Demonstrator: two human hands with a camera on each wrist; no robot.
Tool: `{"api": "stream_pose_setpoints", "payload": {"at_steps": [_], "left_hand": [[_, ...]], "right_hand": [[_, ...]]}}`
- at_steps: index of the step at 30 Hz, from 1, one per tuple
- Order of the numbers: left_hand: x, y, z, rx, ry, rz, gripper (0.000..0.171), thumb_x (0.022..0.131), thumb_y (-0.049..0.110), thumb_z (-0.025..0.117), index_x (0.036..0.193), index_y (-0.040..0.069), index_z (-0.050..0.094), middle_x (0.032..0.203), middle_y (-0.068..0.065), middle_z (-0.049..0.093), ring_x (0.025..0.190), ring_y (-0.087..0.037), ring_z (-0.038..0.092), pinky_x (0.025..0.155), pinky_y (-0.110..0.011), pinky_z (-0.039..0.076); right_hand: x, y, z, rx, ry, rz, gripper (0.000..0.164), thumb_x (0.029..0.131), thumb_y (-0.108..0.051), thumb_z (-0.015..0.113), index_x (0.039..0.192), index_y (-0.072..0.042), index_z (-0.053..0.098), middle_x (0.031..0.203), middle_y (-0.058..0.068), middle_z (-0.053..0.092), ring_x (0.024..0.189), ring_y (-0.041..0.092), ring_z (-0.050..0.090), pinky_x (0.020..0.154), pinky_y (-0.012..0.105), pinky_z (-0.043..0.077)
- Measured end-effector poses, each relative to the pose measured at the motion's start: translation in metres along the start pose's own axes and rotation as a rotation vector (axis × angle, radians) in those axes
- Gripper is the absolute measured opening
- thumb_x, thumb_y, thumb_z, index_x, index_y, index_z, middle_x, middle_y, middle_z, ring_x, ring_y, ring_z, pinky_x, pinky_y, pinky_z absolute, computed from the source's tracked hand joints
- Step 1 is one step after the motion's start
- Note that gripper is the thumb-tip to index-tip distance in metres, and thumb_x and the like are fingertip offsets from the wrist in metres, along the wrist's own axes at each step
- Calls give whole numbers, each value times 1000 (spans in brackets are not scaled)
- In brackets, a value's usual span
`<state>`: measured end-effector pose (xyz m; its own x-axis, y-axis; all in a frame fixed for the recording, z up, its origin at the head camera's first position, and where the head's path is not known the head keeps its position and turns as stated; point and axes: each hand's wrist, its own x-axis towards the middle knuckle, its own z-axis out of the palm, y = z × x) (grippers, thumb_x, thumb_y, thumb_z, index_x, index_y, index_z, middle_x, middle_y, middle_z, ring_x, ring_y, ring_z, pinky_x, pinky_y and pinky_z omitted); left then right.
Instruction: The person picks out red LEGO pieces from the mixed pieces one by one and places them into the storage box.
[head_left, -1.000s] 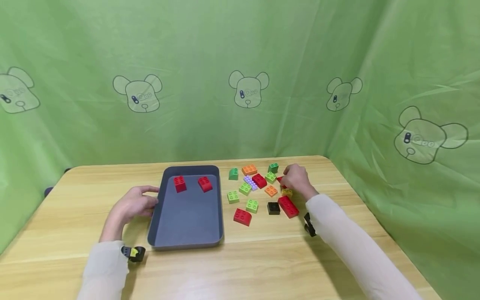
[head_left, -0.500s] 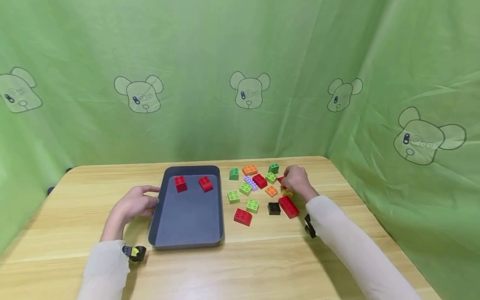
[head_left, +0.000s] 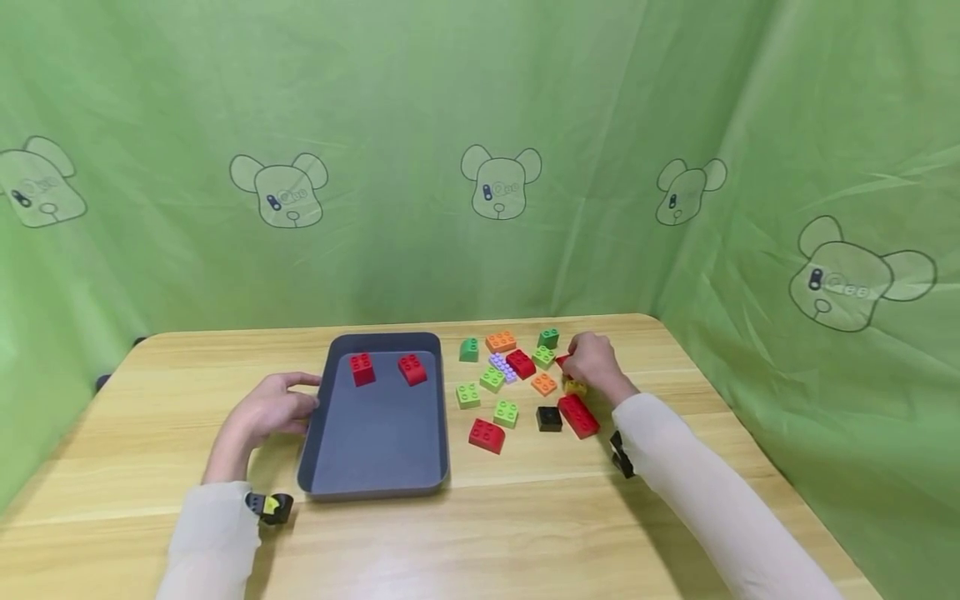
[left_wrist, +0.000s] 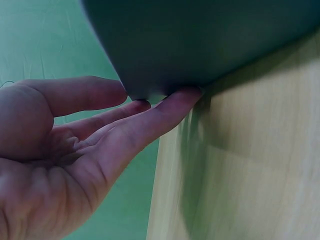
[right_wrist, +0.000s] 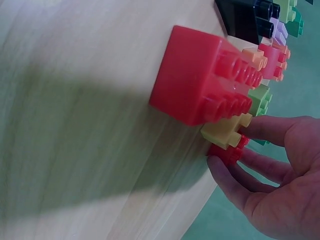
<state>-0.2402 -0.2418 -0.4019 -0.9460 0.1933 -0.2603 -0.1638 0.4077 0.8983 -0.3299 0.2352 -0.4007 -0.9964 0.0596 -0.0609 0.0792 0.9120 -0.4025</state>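
Observation:
My left hand (head_left: 277,406) is at the left side of a dark grey tray (head_left: 375,489). In the left wrist view, its extended fingertips touch the tray's outer wall (left_wrist: 200,45). Over the far right of the scattered bricks, my right hand (head_left: 592,360) pinches a red brick (right_wrist: 227,153) between thumb and fingers. That brick sits behind a yellow brick (right_wrist: 220,131) and is mostly covered by the hand in the head view. A long red brick (head_left: 578,416) lies nearer to me, just below the yellow one. Two red bricks (head_left: 362,369) are inside the tray's far half.
Between tray and right hand lie lime bricks (head_left: 506,413), a black brick (head_left: 549,418), orange bricks (head_left: 500,341), a purple brick (head_left: 502,367), green bricks (head_left: 548,337) and red bricks (head_left: 487,435). Green curtains (head_left: 390,250) stand behind and beside the wooden table (head_left: 510,533).

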Motion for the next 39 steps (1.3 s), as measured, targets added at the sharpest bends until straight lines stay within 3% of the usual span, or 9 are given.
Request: {"api": "stream_pose_setpoints", "payload": {"at_steps": [12, 21, 31, 39], "left_hand": [[0, -1, 1, -8, 1, -3, 57, 97, 2, 51, 150, -14, 34, 120, -33, 64, 103, -34, 71, 87, -44, 64], [-1, -1, -1, 0, 3, 5, 57, 97, 2, 50, 150, -14, 33, 124, -36, 61, 105, -37, 70, 86, -45, 64], [-2, -1, 2, -11, 8, 0, 58, 97, 1, 50, 149, -14, 33, 121, -35, 63, 105, -37, 70, 86, -44, 64], [-1, 0, 2, -12, 4, 2, 58, 97, 1, 50, 150, -14, 33, 124, -36, 62, 106, -39, 70, 86, -45, 64]], "right_hand": [[0, 2, -3, 6, 0, -17, 38, 84, -10, 65, 116, 9, 66, 112, 26, 67, 92, 32, 60, 67, 28, 55], [1, -6, -16, 16, 50, -63, 35, 81, -13, 67, 109, 8, 67, 107, 24, 68, 91, 32, 60, 72, 34, 56], [-6, -49, -22, -9, 63, -155, 36, 84, -14, 70, 113, 7, 69, 107, 25, 70, 92, 35, 64, 72, 36, 60], [-16, -93, -15, 2, 30, -211, 38, 86, -14, 73, 120, 4, 68, 113, 22, 69, 88, 28, 66, 64, 25, 57]]}}
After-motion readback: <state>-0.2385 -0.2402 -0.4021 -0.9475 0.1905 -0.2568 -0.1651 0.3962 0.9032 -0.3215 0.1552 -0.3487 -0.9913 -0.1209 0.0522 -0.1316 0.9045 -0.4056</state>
